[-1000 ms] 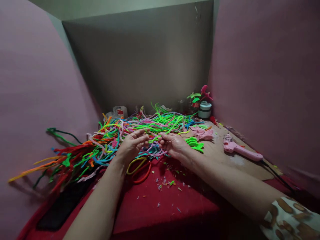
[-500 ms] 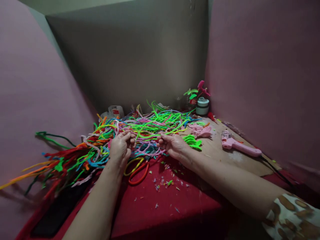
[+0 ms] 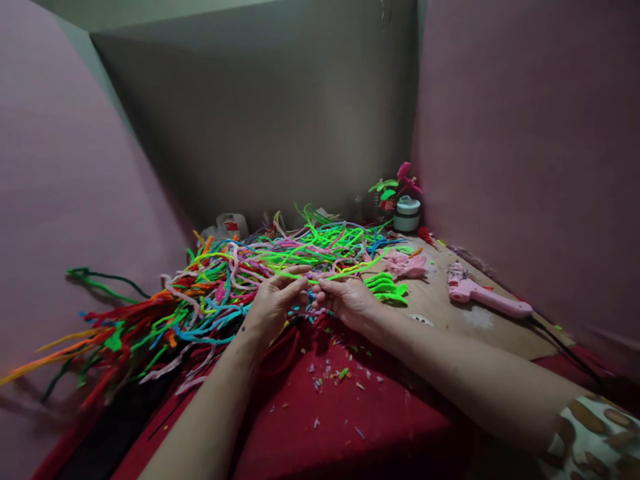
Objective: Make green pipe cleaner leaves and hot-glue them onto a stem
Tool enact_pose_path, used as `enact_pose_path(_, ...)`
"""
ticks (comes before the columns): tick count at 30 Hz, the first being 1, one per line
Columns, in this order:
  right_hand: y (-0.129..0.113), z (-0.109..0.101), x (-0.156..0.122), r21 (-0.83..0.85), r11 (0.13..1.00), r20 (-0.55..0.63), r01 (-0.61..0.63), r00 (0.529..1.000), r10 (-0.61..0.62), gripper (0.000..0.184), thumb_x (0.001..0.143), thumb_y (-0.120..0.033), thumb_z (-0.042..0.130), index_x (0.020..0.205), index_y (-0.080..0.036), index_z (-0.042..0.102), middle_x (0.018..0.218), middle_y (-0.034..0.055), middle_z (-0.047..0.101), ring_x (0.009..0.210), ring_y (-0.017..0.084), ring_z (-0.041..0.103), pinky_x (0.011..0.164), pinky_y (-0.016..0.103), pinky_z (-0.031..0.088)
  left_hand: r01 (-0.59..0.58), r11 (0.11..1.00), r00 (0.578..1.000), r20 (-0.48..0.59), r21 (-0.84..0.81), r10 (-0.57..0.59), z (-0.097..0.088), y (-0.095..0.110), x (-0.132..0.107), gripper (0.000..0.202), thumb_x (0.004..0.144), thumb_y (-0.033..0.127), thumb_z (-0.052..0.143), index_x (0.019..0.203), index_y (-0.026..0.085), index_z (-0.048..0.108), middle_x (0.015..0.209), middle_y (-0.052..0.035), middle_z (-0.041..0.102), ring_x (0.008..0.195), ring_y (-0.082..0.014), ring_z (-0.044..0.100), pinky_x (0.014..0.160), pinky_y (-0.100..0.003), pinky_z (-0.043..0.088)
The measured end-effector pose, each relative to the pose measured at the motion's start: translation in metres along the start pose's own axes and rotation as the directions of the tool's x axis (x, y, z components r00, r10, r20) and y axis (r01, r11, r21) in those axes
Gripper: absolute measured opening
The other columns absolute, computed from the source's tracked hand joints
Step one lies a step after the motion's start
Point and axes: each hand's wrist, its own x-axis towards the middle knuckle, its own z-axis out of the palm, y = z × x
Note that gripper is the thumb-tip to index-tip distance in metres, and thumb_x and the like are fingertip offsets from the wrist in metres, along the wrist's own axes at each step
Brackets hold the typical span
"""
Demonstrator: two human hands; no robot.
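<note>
A bright green pipe cleaner (image 3: 350, 270) runs between my hands above the front of a tangled heap of many-coloured pipe cleaners (image 3: 240, 257). My left hand (image 3: 281, 297) pinches it toward the left, thumb against fingers. Close beside it, my right hand (image 3: 347, 298) grips the same green pipe cleaner between thumb and forefinger, and a length of it slants up to the right past the knuckles. Only a small gap parts the two sets of fingertips. Just right of my right hand lie several bent green loops (image 3: 389, 288).
A pink glue gun (image 3: 487, 298) with a black cord rests on a brown board (image 3: 445, 313) at the right. Pink fuzzy pieces (image 3: 405, 263) lie on that board. Behind stands a lidded jar (image 3: 407, 215) beside pipe-cleaner flowers (image 3: 405, 177). Coloured clippings (image 3: 330, 380) litter the red cloth (image 3: 300, 433).
My left hand has moved right, closing most of the gap to my right hand. The scissors' handles, plainly visible before, are now mostly hidden by my left hand and forearm.
</note>
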Motion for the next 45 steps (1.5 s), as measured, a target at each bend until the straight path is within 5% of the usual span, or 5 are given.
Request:
enact_pose_path(9,0.003,0.002,-0.002,-0.003,1.0,-0.015,0.014,1.0,-0.014,0.01,0.069,-0.019,0.067,0.069,-0.01,0.062,0.059,0.0029,0.063,0.045,0.01,0.054,0.05,0.027,0.05,0.065,0.998,0.997,-0.036,0.024,-0.064,-0.001,-0.005,0.002,0.031,0.072,0.039,0.063,0.055,0.013,0.061,0.045,-0.0028,0.054,0.038,-0.0105,0.047,0.041,-0.023,0.038)
enact_pose_path(18,-0.004,-0.001,0.004,0.081,0.997,-0.166,0.014,0.986,-0.001,0.014,0.081,-0.013,0.052,0.068,-0.013,0.058,0.054,0.0024,0.061,0.042,0.01,0.052,0.048,0.025,0.049,-0.045,0.94,0.968,-0.249,-0.339,-0.043,-0.014,0.001,0.012,0.015,0.073,0.027,0.061,0.069,0.013,0.063,0.052,-0.0009,0.058,0.045,-0.0114,0.053,0.039,-0.021,0.039)
enact_pose_path(23,-0.002,-0.002,0.004,0.078,0.997,-0.182,-0.007,0.983,0.021,0.014,0.081,-0.011,0.051,0.07,-0.012,0.059,0.053,0.0031,0.061,0.041,0.01,0.051,0.05,0.027,0.05,-0.198,0.85,0.918,-0.395,-0.488,-0.013,-0.03,0.005,0.02,0.011,0.081,0.023,0.054,0.076,0.015,0.061,0.063,-0.0008,0.062,0.061,-0.0112,0.06,0.055,-0.022,0.049)
enact_pose_path(32,-0.007,-0.005,0.008,0.105,0.992,-0.156,0.075,0.986,-0.058,0.016,0.081,-0.013,0.05,0.069,-0.014,0.061,0.066,0.004,0.065,0.06,0.013,0.06,0.073,0.034,0.05,-0.185,0.73,0.931,-0.356,-0.658,-0.085,-0.039,0.004,0.022,0.022,0.08,0.009,0.052,0.063,0.017,0.041,0.047,0.0084,0.034,0.035,-0.003,0.033,0.038,-0.016,0.03)
enact_pose_path(45,-0.013,-0.002,0.004,0.116,0.986,-0.118,0.118,0.988,-0.104,0.013,0.086,-0.016,0.044,0.088,-0.016,0.057,0.063,0.0045,0.067,0.068,0.018,0.066,0.075,0.042,0.052,-0.245,0.66,0.897,-0.424,-0.71,-0.122,-0.062,0.022,0.019,0.026,0.086,0.001,0.033,0.065,0.014,0.04,0.044,0.0096,0.032,0.03,-0.0009,0.025,0.032,-0.015,0.02)
